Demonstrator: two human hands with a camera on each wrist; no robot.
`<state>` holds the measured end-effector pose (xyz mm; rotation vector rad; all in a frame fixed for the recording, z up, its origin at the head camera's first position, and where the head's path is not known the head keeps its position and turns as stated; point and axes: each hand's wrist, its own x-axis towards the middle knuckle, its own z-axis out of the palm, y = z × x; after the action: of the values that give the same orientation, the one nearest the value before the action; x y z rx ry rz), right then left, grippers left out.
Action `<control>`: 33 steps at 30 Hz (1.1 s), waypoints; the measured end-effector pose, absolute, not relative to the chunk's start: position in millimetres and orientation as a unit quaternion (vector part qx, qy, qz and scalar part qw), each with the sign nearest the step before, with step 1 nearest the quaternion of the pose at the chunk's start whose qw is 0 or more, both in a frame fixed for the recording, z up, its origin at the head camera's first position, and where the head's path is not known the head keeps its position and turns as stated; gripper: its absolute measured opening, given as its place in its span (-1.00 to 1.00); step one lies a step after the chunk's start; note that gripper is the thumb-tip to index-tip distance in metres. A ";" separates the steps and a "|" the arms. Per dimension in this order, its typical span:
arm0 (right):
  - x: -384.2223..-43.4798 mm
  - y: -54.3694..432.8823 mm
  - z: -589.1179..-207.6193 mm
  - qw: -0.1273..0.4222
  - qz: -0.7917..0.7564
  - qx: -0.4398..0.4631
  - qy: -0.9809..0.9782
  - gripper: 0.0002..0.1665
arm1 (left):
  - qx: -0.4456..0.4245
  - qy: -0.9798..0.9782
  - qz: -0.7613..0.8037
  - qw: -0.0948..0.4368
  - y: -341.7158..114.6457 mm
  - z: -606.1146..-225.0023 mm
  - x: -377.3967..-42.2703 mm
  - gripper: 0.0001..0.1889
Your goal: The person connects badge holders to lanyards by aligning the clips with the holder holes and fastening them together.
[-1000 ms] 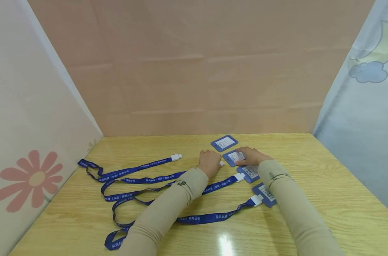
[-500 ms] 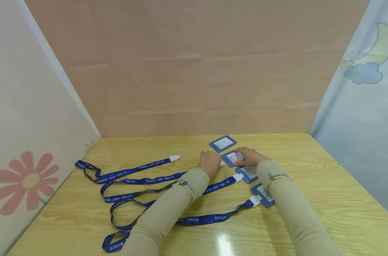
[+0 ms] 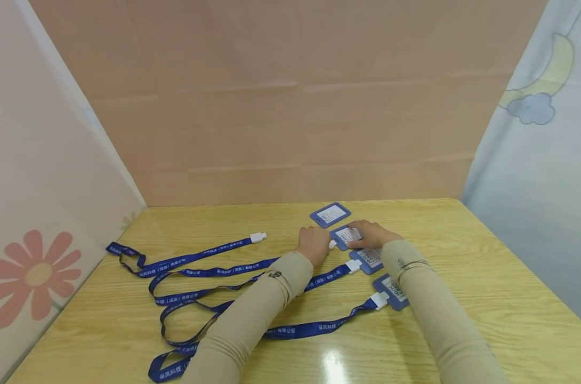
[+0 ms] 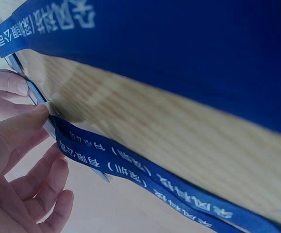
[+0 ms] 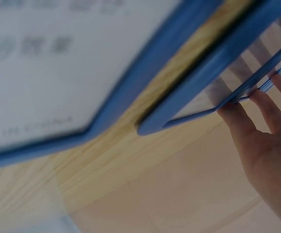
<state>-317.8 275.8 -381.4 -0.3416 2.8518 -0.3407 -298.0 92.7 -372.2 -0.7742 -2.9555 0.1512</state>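
Observation:
In the head view my left hand (image 3: 313, 244) pinches the white plastic clip (image 3: 332, 244) at the end of a blue printed lanyard (image 3: 244, 269). The left wrist view shows my thumb and index finger on that clip (image 4: 53, 103), the other fingers loosely bent, the doubled strap (image 4: 121, 158) trailing away. My right hand (image 3: 373, 234) grips a blue badge holder (image 3: 340, 238) by its right side, thumb and fingers at its edges. The holder's slotted end meets the clip between my hands. In the right wrist view my right hand (image 5: 269, 128) has its fingers at a holder's rim.
Two badge holders (image 3: 365, 260) (image 3: 391, 290) lie nearer me with white lanyard clips (image 3: 353, 266) (image 3: 379, 300) at their ends. Another badge holder (image 3: 330, 214) lies behind my hands. At left a lanyard with a free white clip (image 3: 258, 237) lies on the wooden table (image 3: 463, 266).
Both hands keep nearly the same place and hold. The badge holder in the right hand sits slightly closer to the clip. The whole view has shifted a little as the head turned.

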 end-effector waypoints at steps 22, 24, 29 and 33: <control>-315.9 278.3 -379.1 0.121 -0.131 -0.122 0.976 -0.23 | -0.239 -0.970 -0.023 0.023 96.8 -374.7 -300.4 -0.94; -315.8 278.6 -378.4 0.126 -0.135 -0.117 0.976 -0.23 | -0.238 -0.971 -0.015 0.015 98.4 -373.7 -300.2 -0.94; -316.2 277.7 -376.7 0.131 -0.147 -0.103 0.975 -0.22 | -0.237 -0.972 -0.005 0.012 100.7 -371.5 -300.4 -0.94; -317.3 275.9 -376.4 0.133 -0.158 -0.087 0.974 -0.22 | -0.240 -0.971 0.000 0.012 100.3 -372.1 -301.6 -0.93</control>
<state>-317.3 275.9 -376.4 -0.2516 2.8258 -0.4586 -301.6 100.3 -372.1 -0.7492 -3.0272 -0.0007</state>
